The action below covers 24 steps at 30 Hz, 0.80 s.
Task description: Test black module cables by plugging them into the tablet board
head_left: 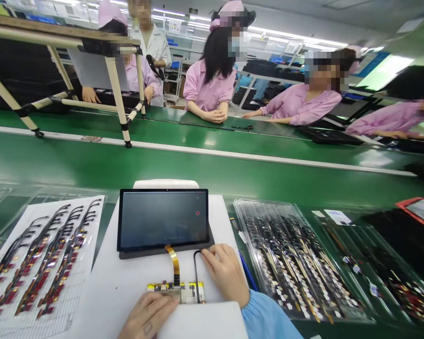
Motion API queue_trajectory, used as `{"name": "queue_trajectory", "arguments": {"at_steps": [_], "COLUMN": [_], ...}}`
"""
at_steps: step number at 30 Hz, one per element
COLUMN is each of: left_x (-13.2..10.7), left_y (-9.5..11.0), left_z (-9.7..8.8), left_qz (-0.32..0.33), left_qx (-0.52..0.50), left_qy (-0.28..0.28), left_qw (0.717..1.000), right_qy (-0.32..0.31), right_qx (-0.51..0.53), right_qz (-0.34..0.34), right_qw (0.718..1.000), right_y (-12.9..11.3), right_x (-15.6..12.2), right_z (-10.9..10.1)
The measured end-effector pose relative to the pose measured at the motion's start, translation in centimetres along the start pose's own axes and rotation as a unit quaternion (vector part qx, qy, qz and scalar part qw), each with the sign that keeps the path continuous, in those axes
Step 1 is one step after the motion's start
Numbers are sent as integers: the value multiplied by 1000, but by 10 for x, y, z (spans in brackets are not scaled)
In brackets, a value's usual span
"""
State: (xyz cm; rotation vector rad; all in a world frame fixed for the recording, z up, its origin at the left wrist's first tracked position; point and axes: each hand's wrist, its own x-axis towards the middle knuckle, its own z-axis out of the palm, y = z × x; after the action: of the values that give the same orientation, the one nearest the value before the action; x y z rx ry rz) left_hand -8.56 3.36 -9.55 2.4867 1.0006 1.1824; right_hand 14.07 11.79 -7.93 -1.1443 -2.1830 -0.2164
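My right hand [224, 274] sits at the lower edge of a dark tablet display [162, 220], its fingertips on the curved end of a thin black cable [196, 278]. That cable runs down to a gold-and-green circuit board [187, 293] lying on a white sheet [104, 287]. An amber flex ribbon [173, 260] joins the board to the display. My left hand [147, 316] lies over the board's near left part, hiding that corner and my fingertips. A red dot shows on the display's screen.
Clear plastic trays of bundled flex cables lie on both sides: one [297, 261] on the right, one [45, 259] on the left. A blue pen [248, 270] lies by the sheet. Beyond the green conveyor belt [198, 162], co-workers in pink smocks sit at a bench.
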Motion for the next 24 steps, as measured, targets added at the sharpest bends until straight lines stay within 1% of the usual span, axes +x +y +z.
{"name": "queue_trajectory", "arguments": {"at_steps": [3, 9, 11, 17, 21, 24], "left_x": [1, 11, 13, 18, 19, 13], "left_y": [0, 4, 5, 7, 5, 3], "left_z": [0, -2, -3, -4, -6, -4], "left_qz": [4, 8, 5, 14, 20, 13], "left_qx": [2, 7, 9, 25, 35, 27], "left_qy": [-2, 29, 34, 38, 25, 7], "left_qw": [1000, 1000, 999, 999, 999, 1000], "right_qy": [0, -3, -2, 1, -2, -1], "right_qx": [-3, 40, 51, 52, 70, 82], "right_qz": [-1, -27, -27, 19, 57, 80], "right_qw": [1000, 999, 998, 998, 996, 993], "right_y": [1, 6, 7, 6, 3, 2], "right_x": [0, -3, -4, -4, -2, -1], "right_z": [2, -3, -4, -1, 0, 0]}}
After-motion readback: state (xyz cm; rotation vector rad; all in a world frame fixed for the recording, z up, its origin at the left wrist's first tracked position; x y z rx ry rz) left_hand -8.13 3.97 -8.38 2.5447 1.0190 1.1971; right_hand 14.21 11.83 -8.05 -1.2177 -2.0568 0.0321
